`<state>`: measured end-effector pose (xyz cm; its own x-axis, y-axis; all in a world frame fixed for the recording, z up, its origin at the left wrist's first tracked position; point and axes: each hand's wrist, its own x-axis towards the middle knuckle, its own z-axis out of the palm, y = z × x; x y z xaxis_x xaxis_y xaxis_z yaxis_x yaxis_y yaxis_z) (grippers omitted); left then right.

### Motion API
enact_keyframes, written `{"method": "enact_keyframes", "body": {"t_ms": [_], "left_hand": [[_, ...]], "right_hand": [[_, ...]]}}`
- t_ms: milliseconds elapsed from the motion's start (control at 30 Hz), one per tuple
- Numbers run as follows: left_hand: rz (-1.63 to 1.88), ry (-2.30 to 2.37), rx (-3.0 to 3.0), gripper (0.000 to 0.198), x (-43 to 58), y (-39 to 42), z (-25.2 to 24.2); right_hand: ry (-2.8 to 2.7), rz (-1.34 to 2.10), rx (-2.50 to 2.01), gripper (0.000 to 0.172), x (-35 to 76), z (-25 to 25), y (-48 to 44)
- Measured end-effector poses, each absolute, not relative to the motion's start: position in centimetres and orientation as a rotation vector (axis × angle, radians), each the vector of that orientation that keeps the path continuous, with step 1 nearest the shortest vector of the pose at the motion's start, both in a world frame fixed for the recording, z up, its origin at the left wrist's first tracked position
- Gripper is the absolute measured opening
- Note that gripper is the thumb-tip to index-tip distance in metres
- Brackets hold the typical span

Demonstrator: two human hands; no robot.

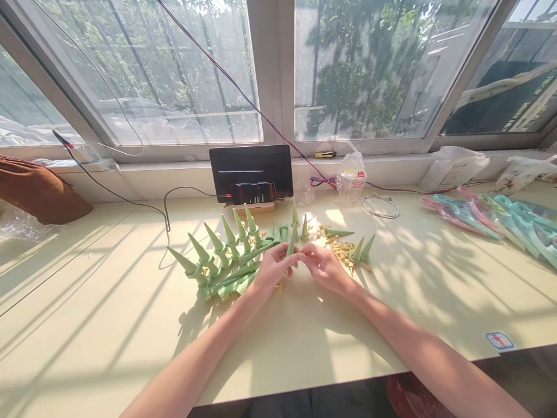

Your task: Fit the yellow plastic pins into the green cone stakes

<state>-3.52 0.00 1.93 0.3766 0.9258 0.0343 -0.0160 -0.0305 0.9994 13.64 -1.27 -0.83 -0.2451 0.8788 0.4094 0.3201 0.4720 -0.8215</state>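
My left hand [275, 268] is closed around a light green cone [291, 242], whose tip points up. My right hand [324, 266] is pinched close against it, the fingertips of both hands almost meeting; what lies between the right fingers is too small to make out. Left of my hands, several green cones [204, 252] stand in a row on green collared stems, with green tubes [235, 283] lying in front of them. Small yellow-orange pegs [343, 249] are heaped to the right, beside two tilted green cones [357, 251]. Another green cone [338, 231] lies on its side behind.
A black tablet [251, 165] with a phone [253, 193] in front leans near the window. Further right are a bagged cup [351, 177], a coiled white cable [380, 206] and pastel plastic pieces [500, 217]. A brown bag [41, 188] sits at the left.
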Motion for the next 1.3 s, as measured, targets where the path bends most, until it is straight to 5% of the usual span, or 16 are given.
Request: {"method": "enact_keyframes", "body": {"t_ms": [1300], "left_hand": [[0.939, 0.809, 1.407, 0.026, -3.59, -0.06, 1.65]], "right_hand": [[-1.724, 0.934, -1.114, 0.035, 13.54, -0.57, -1.43]]}}
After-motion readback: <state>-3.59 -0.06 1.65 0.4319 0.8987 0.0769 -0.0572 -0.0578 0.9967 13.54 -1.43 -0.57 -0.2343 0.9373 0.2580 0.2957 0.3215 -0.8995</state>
